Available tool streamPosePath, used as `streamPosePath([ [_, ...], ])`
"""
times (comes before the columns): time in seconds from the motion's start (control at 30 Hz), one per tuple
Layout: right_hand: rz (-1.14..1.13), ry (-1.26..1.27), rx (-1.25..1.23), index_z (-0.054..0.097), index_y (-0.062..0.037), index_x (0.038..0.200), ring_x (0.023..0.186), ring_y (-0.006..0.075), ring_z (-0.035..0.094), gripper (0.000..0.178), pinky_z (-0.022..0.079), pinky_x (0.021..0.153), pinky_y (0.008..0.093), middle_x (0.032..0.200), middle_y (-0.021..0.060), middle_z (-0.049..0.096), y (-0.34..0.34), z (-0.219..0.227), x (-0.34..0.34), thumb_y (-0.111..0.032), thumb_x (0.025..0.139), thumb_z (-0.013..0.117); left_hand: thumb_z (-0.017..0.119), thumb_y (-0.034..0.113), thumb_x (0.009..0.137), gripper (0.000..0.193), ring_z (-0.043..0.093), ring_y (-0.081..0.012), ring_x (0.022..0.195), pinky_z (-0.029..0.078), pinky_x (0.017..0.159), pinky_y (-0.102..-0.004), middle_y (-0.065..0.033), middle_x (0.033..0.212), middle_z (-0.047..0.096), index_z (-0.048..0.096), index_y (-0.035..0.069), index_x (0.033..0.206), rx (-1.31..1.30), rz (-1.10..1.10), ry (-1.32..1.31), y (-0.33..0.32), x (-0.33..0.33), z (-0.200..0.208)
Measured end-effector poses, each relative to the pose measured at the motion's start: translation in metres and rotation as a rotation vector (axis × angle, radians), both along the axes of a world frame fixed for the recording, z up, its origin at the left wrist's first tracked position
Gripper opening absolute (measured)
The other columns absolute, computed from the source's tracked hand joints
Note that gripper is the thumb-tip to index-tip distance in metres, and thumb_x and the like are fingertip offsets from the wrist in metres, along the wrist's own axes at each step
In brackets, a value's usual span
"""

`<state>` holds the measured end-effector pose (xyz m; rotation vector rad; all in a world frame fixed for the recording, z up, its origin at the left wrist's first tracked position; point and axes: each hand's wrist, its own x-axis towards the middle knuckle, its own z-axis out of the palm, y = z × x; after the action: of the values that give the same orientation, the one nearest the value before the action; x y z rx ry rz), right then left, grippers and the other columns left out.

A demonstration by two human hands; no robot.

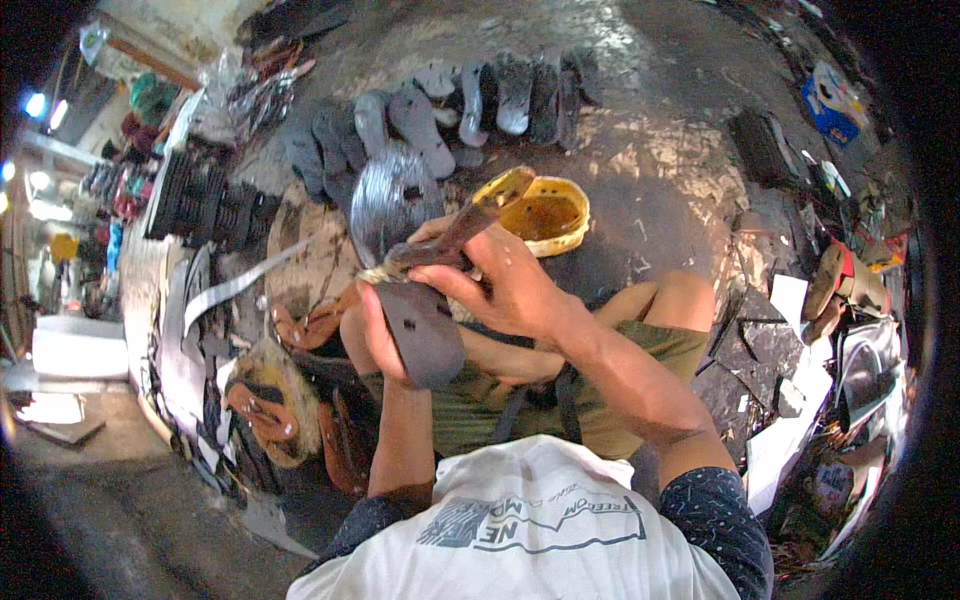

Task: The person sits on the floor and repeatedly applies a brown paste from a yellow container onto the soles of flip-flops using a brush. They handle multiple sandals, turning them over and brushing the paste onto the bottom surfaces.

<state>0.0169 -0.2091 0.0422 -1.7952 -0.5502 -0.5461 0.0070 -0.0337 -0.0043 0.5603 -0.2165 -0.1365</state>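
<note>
My left hand (378, 335) grips a dark grey sandal sole (435, 345) with small holes in it, held over my lap. My right hand (515, 285) closes round the brown handle of a brush (455, 238). Its pale, frayed-looking tip lies at the far edge of the sole; whether they touch, I cannot tell. Just beyond my right hand stands a yellow-coated tub (568, 240) with a brownish-yellow substance inside. A rounded, silvery wrapped block (392, 205) sits beyond my left hand.
Several dark soles (415, 125) lie in a row on the floor ahead. Stacked black soles (215, 198) stand at the left. Near my left knee are brown sandals (265, 415) and a white strip (245, 280). Scraps and white sheets (785, 440) clutter the right.
</note>
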Motion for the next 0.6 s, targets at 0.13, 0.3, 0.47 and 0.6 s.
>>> streamPosePath([
  [0.13, 0.067, 0.267, 0.028, 0.068, -0.0020, 0.114, 0.103, 0.0310, 0.068, 0.027, 0.052, 0.091, 0.0413, 0.111, 0.0140, 0.070, -0.001, -0.020, -0.033, -0.019, 0.094, 0.073, 0.041, 0.052, 0.108, 0.062, 0.068, -0.0303, 0.107, 0.057, 0.092, -0.0431, -0.0177, 0.128, 0.066, 0.053, 0.001, 0.140, -0.172, -0.144, 0.094, 0.010, 0.014, 0.009],
  [0.3, 0.179, 0.152, -0.013, 0.068, -0.0046, 0.118, 0.112, 0.0374, 0.063, 0.034, 0.049, 0.096, 0.0500, 0.119, 0.0166, 0.068, 0.004, -0.039, -0.067, -0.029, 0.094, 0.073, 0.043, 0.056, 0.106, 0.064, 0.067, -0.0292, 0.112, 0.056, 0.095, -0.0430, -0.0181, 0.135, 0.063, 0.052, 0.004, 0.143, -0.056, -0.100, 0.134, 0.014, 0.039, 0.019],
  [0.47, -0.001, 0.142, -0.157, 0.062, -0.0039, 0.116, 0.101, 0.0417, 0.059, 0.039, 0.047, 0.084, 0.0520, 0.108, 0.0183, 0.063, -0.010, -0.009, -0.014, -0.029, 0.090, 0.075, 0.049, 0.049, 0.107, 0.053, 0.066, -0.0265, 0.114, 0.053, 0.101, -0.0451, -0.0132, 0.131, 0.066, 0.057, 0.008, 0.139, -0.185, -0.189, 0.246, -0.019, 0.009, 0.004],
  [0.6, 0.004, -0.044, -0.089, 0.065, -0.0036, 0.113, 0.098, 0.0400, 0.061, 0.033, 0.049, 0.083, 0.0465, 0.103, 0.0176, 0.065, 0.002, -0.006, 0.005, -0.024, 0.089, 0.076, 0.053, 0.044, 0.106, 0.047, 0.064, -0.0290, 0.119, 0.053, 0.102, -0.0467, -0.0138, 0.133, 0.065, 0.058, 0.010, 0.139, -0.348, -0.228, 0.277, -0.005, 0.008, -0.018],
])
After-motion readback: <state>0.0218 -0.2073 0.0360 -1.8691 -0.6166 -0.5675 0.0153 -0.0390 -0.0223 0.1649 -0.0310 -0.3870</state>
